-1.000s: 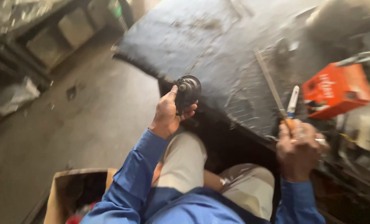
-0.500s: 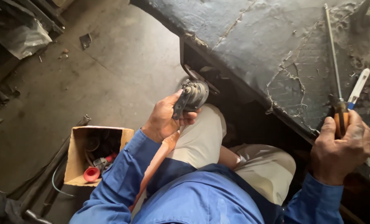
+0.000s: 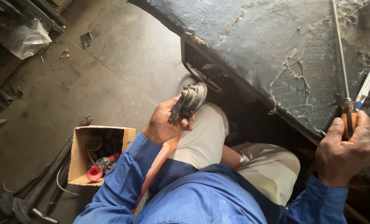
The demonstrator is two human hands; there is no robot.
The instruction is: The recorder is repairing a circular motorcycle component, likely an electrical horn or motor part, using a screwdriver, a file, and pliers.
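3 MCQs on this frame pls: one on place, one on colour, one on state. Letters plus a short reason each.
1. Where is the cardboard box?
A. on the dark worktop
B. on the floor at the person's left
C. on the person's lap

2. What colour is the handle of the screwdriver?
A. orange
B. green
C. white

3. How is the round metal part held?
A. lying loose on the floor
B. clamped to the worktop
C. in the grip of the left hand, above the knee

Answers:
1 B, the box sits on the concrete floor beside the left sleeve.
2 A, orange shows above the fingers of the right hand, which closes on it at the edge of the worktop.
3 C, the left hand's fingers wrap its underside and it touches no surface.
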